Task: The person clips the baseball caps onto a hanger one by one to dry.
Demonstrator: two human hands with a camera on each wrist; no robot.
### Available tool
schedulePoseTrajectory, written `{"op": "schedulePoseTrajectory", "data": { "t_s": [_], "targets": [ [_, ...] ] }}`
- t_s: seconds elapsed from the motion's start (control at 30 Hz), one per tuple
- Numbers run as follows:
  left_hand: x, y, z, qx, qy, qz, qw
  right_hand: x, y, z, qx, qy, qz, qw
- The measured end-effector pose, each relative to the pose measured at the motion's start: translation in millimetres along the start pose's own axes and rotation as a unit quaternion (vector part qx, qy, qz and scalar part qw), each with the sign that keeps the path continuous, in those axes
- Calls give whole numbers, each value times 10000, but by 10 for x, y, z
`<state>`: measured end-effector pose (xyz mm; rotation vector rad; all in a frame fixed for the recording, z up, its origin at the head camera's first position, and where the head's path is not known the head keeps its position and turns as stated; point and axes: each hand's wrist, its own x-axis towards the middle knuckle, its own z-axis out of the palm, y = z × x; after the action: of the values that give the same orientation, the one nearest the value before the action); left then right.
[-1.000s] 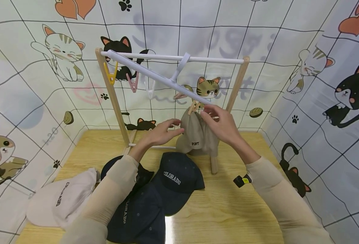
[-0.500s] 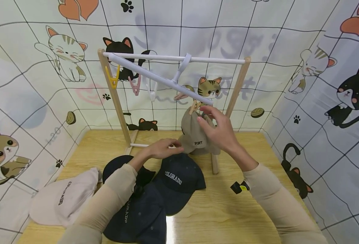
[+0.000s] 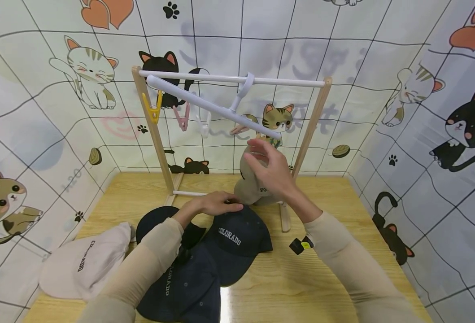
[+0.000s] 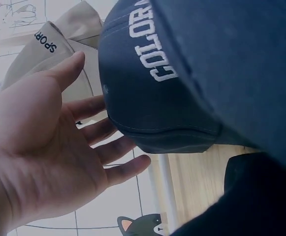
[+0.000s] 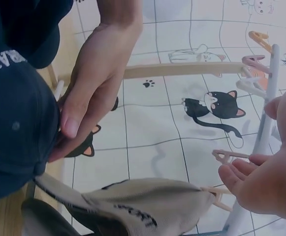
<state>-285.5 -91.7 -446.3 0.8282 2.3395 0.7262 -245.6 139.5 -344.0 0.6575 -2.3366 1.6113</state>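
My left hand (image 3: 217,203) is at the crown of a navy COLORADO cap (image 3: 241,237) on the table. In the left wrist view its fingers (image 4: 120,172) reach loosely behind the cap, and the thumb stands apart. My right hand (image 3: 271,168) is raised in front of a beige SPORT cap (image 3: 244,190), partly hiding it, with fingers loosely bent and nothing between them. That beige cap hangs by a wooden clothespin (image 5: 216,196) from the low end of a tilted lilac hanger (image 3: 205,104).
The hanger hooks on the white rod (image 3: 289,82) of a wooden rack. Yellow (image 3: 154,110), pink (image 3: 182,117) and white clips (image 3: 204,123) hang from it. At the front left lie a pale cap (image 3: 71,269) and more navy caps (image 3: 193,287).
My left hand has dropped from beside the beige cap to the navy cap's crown. The right hand has shifted left across the beige cap. The hanger's left end dips slightly.
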Motion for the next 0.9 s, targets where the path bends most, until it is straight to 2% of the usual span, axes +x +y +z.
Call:
{"op": "schedulePoseTrajectory", "data": {
  "t_s": [0.17, 0.4, 0.7, 0.9],
  "targets": [
    [22, -26, 11, 12, 8, 44, 10000, 69, -4, 74, 81, -9, 320, 9995],
    [45, -11, -17, 10, 202, 112, 9997, 150, -21, 123, 349, -23, 837, 9959],
    [90, 18, -112, 162, 363, 596, 9974, 282, -73, 156, 1004, 92, 1297, 9864],
    [73, 55, -128, 54, 420, 829, 9957, 372, -87, 209, 1481, 298, 1558, 9762]
  ]
}}
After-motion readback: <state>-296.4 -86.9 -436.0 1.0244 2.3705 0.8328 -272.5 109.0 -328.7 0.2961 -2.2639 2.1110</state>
